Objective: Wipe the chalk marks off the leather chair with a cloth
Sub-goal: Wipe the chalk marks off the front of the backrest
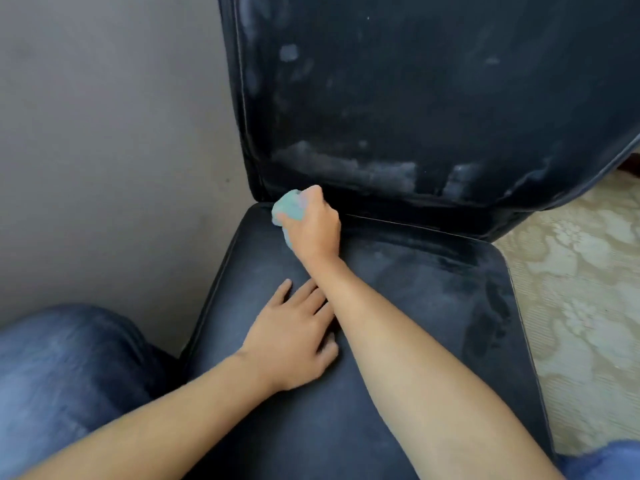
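The right hand (313,226) clenches the cloth (287,211) at the seat's rear crease, centre-left of the frame; the left hand (294,336) lies flat and empty on the chair (433,299). Chalk (349,168) still streaks the lower backrest and upper left edge, so much wiping seems left

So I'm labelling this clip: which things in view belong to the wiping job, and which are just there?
Part of the job:
- cloth, bunched in the right hand
- chair, dark leather
- chalk marks low on the backrest
- left hand, flat on the seat

Just there:
- wall
- patterned floor covering
- jeans
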A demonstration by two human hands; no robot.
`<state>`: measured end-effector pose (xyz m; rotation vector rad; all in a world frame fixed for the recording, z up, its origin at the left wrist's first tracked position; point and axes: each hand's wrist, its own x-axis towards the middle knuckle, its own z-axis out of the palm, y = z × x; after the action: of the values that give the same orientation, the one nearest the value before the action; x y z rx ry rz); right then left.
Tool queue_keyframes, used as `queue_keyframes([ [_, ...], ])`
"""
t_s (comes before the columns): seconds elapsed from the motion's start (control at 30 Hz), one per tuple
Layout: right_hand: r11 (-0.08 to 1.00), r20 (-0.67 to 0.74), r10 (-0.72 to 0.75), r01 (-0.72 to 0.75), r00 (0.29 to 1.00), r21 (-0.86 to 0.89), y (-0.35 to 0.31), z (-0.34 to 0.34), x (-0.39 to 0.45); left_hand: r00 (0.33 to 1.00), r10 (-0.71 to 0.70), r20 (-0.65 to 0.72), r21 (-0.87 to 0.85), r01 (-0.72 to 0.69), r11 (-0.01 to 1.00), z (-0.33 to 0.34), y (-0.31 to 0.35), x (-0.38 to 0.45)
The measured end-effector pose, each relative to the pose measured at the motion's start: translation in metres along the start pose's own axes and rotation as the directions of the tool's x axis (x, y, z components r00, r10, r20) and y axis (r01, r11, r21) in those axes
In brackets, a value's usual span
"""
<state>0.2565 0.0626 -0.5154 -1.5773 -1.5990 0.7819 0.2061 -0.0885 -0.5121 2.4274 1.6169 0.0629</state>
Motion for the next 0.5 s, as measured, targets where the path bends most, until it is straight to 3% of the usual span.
queue_keyframes([
  [0.07, 0.994, 0.104, -0.102, 0.106, 0.989, -0.032, -0.021, 0.018, -0.014, 0.969, -0.206, 0.133, 0.078, 0.197, 0.977, -0.012, -0.007, -0.015],
  [0.13, 0.978, 0.160, -0.174, 0.190, 0.972, -0.091, -0.024, 0.015, -0.030, 0.882, -0.409, 0.235, 0.095, 0.398, 0.913, -0.024, -0.013, -0.023],
  [0.2, 0.968, 0.194, -0.177, 0.206, 0.965, -0.143, -0.010, -0.004, -0.043, 0.813, -0.479, 0.332, 0.083, 0.481, 0.873, -0.034, -0.019, -0.026],
  [0.27, 0.949, 0.184, -0.162, 0.204, 0.969, -0.240, 0.013, -0.035, -0.053, 0.800, -0.460, 0.385, 0.057, 0.477, 0.877, -0.040, -0.025, -0.028],
  [0.33, 0.928, 0.103, -0.120, 0.148, 0.987, -0.342, 0.044, -0.077, -0.058, 0.800, -0.432, 0.416, 0.036, 0.461, 0.887, -0.044, -0.030, -0.028],
  [0.4, 0.905, -0.078, -0.018, -0.017, 0.997, -0.426, 0.077, -0.129, -0.063, 0.809, -0.410, 0.422, 0.028, 0.440, 0.897, -0.049, -0.035, -0.028],
  [0.5, 0.837, -0.409, 0.146, -0.333, 0.901, -0.435, 0.125, -0.206, -0.080, 0.812, -0.381, 0.442, 0.000, 0.424, 0.905, -0.055, -0.039, -0.029],
])
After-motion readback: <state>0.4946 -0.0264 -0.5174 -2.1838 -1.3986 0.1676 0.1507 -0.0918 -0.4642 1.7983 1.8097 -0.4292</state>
